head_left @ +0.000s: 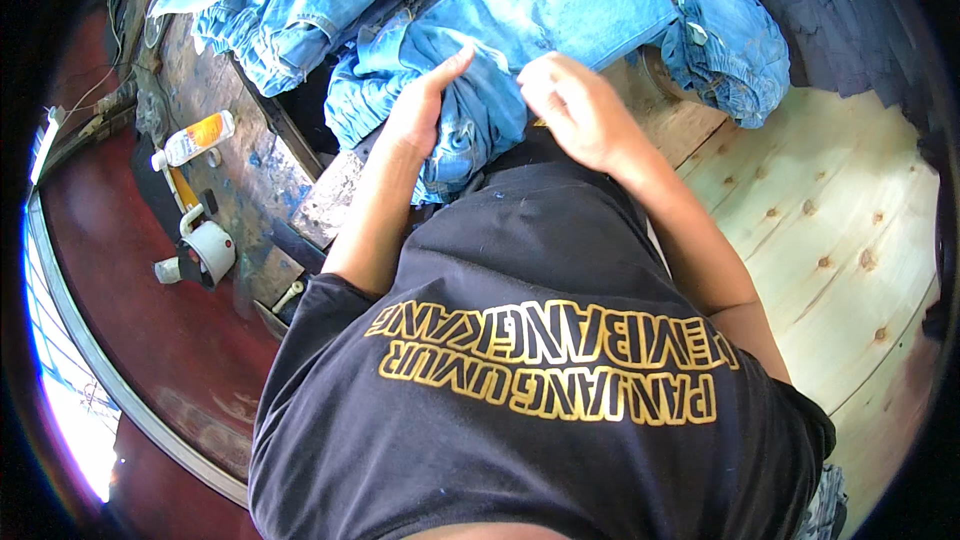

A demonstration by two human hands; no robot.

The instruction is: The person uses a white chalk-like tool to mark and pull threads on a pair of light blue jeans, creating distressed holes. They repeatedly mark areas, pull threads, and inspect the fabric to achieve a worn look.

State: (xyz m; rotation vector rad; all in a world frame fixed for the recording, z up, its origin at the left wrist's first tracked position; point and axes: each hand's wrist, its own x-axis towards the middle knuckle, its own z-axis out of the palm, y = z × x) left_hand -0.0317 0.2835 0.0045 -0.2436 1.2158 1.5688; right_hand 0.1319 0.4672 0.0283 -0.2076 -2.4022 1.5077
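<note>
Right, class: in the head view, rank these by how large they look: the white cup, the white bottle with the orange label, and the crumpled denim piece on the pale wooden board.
Largest to smallest:
1. Crumpled denim piece, clearly largest.
2. White bottle and white cup: these look nearly alike, so no firm ranking between them.

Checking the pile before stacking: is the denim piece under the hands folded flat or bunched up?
Bunched up. The denim piece sits crumpled in rumpled folds, the left hand pressing on it and the right hand at its edge.
</note>
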